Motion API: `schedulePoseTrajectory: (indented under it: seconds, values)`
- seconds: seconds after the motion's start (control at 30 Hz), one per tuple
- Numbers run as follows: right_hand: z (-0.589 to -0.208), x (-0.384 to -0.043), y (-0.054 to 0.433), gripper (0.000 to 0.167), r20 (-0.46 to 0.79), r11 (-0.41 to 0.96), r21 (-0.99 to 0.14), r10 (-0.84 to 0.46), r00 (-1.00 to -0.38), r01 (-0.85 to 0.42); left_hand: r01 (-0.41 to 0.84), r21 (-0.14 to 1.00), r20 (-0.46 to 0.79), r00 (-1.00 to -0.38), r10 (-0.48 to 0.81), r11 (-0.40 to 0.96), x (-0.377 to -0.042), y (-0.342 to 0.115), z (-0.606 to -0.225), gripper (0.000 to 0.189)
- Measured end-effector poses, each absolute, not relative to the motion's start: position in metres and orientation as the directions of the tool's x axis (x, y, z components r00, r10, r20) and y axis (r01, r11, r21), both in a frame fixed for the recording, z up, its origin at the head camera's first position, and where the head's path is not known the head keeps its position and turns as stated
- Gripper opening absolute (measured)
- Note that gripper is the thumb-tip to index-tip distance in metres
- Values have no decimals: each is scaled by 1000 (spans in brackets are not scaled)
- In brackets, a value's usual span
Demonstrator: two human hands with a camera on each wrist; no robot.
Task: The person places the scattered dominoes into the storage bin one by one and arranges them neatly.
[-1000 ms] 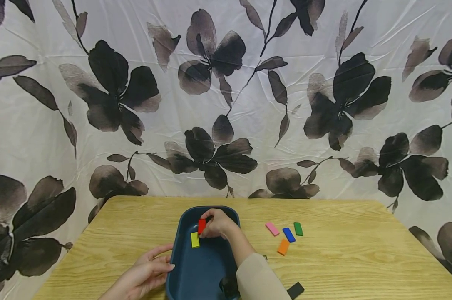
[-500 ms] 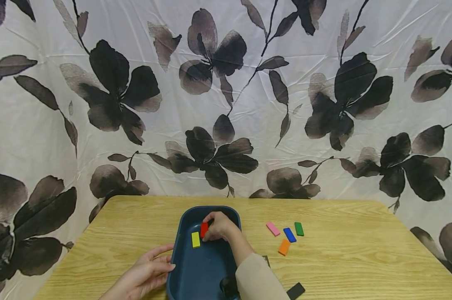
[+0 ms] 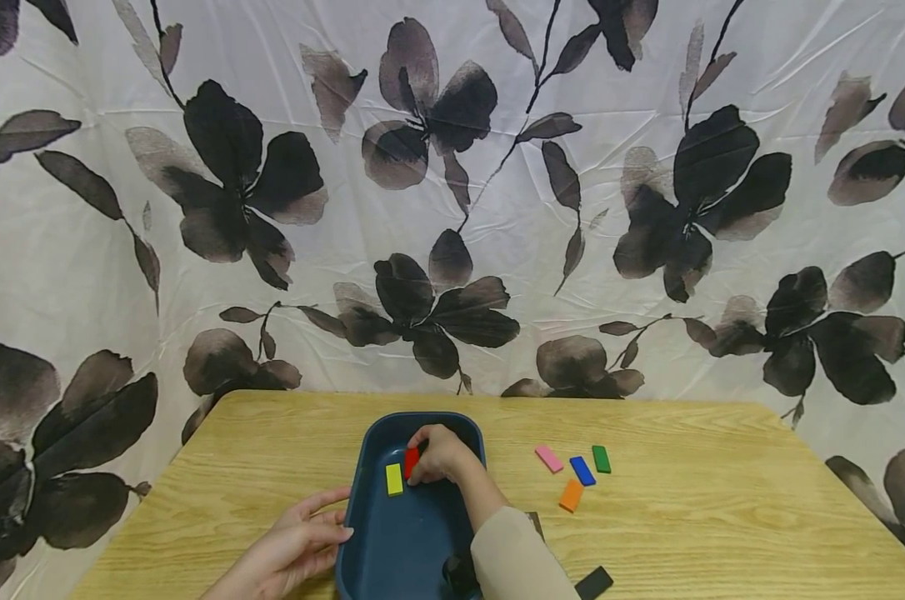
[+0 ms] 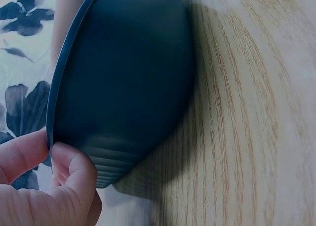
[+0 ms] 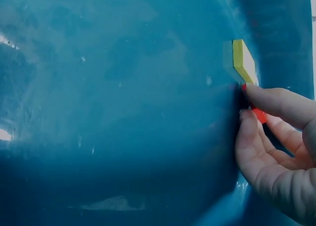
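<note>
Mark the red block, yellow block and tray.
Red block [image 3: 411,462]: head view, its uncovered part.
Yellow block [image 3: 395,480]: head view, middle of its upper face.
Tray [image 3: 398,550]: head view, bare stretch of its floor.

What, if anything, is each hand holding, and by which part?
Right hand: the red block, pinched; exact spot hidden. Left hand: the blue tray, by the rim of a long side.

Six coloured blocks [image 3: 394,480] and one black piece [image 3: 594,583] are shown. There are one tray [image 3: 400,542], one table [image 3: 722,500] and one floral cloth [image 3: 557,192], with one left hand [image 3: 302,537] and one right hand [image 3: 441,456].
</note>
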State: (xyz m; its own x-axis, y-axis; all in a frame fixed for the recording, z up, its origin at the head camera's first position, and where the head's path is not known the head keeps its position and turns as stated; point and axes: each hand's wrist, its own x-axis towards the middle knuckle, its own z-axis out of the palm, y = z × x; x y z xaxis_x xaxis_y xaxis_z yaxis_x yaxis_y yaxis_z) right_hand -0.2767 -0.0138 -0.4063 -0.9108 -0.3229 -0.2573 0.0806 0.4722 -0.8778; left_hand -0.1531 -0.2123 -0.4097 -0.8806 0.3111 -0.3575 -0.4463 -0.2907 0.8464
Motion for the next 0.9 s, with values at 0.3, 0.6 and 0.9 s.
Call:
schedulePoseTrajectory:
  seconds: [0.3, 0.6, 0.9]
  values:
    - [-402, -275, -12, 43, -261, 512, -858, -355, -898, 47, -449, 842, -349, -876, 331, -299, -153, -211, -410, 76]
    - [-392, -276, -7, 43, -266, 500, -865, -379, -887, 46, -436, 852, -338, -881, 331, -289, -154, -210, -409, 77]
    - [-383, -280, -3, 44, -282, 441, -895, -445, -850, 66, -436, 854, -340, -881, 329, -284, -153, -211, -409, 76]
